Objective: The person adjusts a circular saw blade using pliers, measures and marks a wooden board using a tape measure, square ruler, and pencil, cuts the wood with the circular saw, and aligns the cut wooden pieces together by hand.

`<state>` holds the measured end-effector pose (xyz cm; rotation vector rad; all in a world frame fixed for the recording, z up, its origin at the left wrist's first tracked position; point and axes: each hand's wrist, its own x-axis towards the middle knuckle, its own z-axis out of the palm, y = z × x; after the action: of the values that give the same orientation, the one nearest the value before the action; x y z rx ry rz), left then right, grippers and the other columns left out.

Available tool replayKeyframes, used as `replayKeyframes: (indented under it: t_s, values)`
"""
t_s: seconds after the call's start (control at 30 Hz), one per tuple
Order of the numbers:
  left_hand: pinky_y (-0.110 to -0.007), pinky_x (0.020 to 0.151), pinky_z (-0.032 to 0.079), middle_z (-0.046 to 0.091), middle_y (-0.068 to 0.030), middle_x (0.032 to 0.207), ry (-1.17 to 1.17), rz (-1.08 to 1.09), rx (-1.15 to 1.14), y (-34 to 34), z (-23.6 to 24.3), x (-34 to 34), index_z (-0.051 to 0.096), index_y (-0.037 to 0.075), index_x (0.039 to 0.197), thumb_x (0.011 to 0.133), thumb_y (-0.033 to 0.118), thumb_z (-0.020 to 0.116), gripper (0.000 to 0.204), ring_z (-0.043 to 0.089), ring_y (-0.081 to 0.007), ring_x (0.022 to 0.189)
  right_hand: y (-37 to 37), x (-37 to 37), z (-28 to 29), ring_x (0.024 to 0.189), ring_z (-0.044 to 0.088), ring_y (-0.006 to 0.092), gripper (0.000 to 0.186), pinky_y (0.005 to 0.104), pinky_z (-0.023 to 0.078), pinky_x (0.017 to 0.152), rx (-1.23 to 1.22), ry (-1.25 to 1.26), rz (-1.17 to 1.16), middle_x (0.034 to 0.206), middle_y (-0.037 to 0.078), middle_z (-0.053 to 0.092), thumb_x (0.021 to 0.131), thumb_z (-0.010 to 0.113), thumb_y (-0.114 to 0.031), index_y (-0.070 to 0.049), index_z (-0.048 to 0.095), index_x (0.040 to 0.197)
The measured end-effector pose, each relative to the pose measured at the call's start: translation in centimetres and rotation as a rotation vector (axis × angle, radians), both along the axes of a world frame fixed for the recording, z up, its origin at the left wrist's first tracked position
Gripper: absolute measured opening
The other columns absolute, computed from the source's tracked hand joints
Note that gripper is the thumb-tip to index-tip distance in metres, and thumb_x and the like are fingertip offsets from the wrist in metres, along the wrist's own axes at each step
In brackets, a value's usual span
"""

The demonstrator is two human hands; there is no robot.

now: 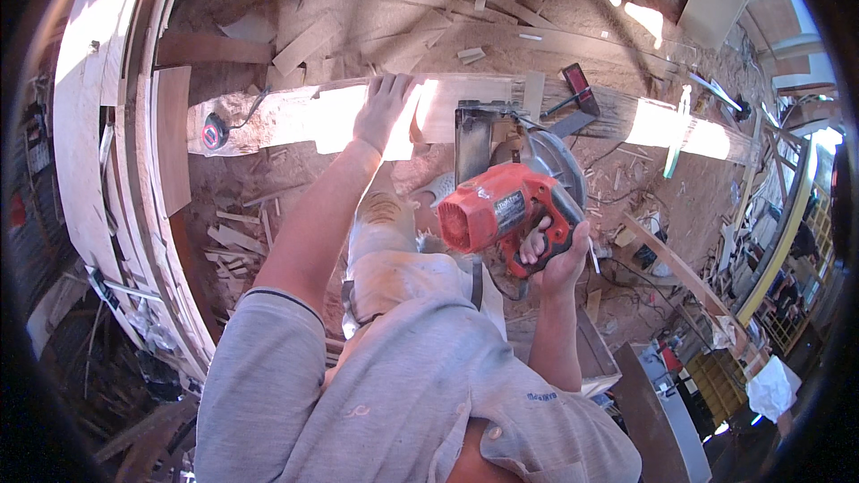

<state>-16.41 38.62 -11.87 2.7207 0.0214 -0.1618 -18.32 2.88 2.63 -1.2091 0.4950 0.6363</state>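
My left hand (385, 112) lies on a pale wooden piece (447, 125) atop a long plank (599, 112), its fingers slightly bent near the far edge; bright sunlight washes out part of the wood. My right hand (555, 250) is wrapped round the handle of a red circular saw (488, 210). The saw's metal base (474, 139) reaches onto the wood, right of my left hand; its blade guard (559, 165) faces right. A red-and-black object (580, 89) sits just beyond it. At the plank's left end is a red-and-black tape measure (215, 132).
Stacked long boards (98, 170) run along the left. Offcuts (237, 237) litter the dirt ground. A slanting timber (671, 259), cables and a yellow metal frame (752, 295) occupy the right. Another person (787, 300) is partly visible at the far right. My legs are below the plank.
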Motion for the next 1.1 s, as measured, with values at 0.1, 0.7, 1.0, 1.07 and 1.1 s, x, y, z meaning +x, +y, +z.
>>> replayKeyframes:
  t_s: [0.1, 0.7, 1.0, 1.07, 1.1]
  values:
    - [-0.05, 0.117, 0.039, 0.055, -0.014, 0.14, -0.053, -0.004, 0.025, 0.3, -1.1, -0.2, 0.046, 0.008, 0.153, 0.06, 0.033, 0.09, 0.106, 0.051, -0.0355, 0.133, -0.3, -0.4, -0.3, 0.049, 0.05, 0.0168, 0.077, 0.0338, 0.045, 0.051, 0.023, 0.042, -0.019, 0.064, 0.002, 0.052, 0.102, 0.045, -0.083, -0.008, 0.061, 0.106]
    - [-0.053, 0.114, 0.04, 0.057, -0.0157, 0.136, -0.056, -0.002, -0.103, 0.3, 0.4, -0.1, 0.047, 0.006, 0.15, 0.047, 0.037, 0.098, 0.12, 0.053, -0.0381, 0.129, 0.7, 0.3, 0.1, 0.049, 0.05, 0.0152, 0.078, 0.0315, 0.045, 0.05, -0.009, -0.009, -0.017, 0.064, 0.002, 0.051, 0.102, 0.045, -0.083, -0.007, 0.06, 0.106]
    - [-0.051, 0.115, 0.04, 0.055, -0.014, 0.138, -0.065, -0.019, -0.073, 0.5, -0.5, -0.1, 0.05, 0.008, 0.148, 0.05, 0.043, 0.096, 0.114, 0.051, -0.0372, 0.13, 0.9, 0.7, 0.1, 0.049, 0.049, 0.0153, 0.077, 0.0317, 0.044, 0.049, 0.0, -0.02, -0.016, 0.064, 0.001, 0.05, 0.103, 0.044, -0.082, -0.007, 0.06, 0.105]
    - [-0.05, 0.116, 0.039, 0.053, -0.0122, 0.14, -0.019, -0.035, -0.075, 0.5, -0.3, 0.0, 0.053, 0.009, 0.146, 0.054, 0.049, 0.095, 0.109, 0.048, -0.0366, 0.132, 0.8, 0.7, 0.1, 0.049, 0.049, 0.0154, 0.077, 0.0319, 0.044, 0.049, 0.009, -0.022, -0.016, 0.064, 0.002, 0.051, 0.103, 0.044, -0.082, -0.007, 0.06, 0.105]
    - [-0.049, 0.116, 0.039, 0.052, -0.0122, 0.14, -0.017, -0.026, -0.078, 0.5, -0.3, -0.1, 0.054, 0.009, 0.145, 0.053, 0.05, 0.095, 0.108, 0.048, -0.0365, 0.132, 0.9, 0.8, 0.1, 0.049, 0.049, 0.0154, 0.077, 0.0319, 0.044, 0.049, 0.009, -0.022, -0.014, 0.064, 0.002, 0.051, 0.103, 0.044, -0.082, -0.007, 0.06, 0.105]
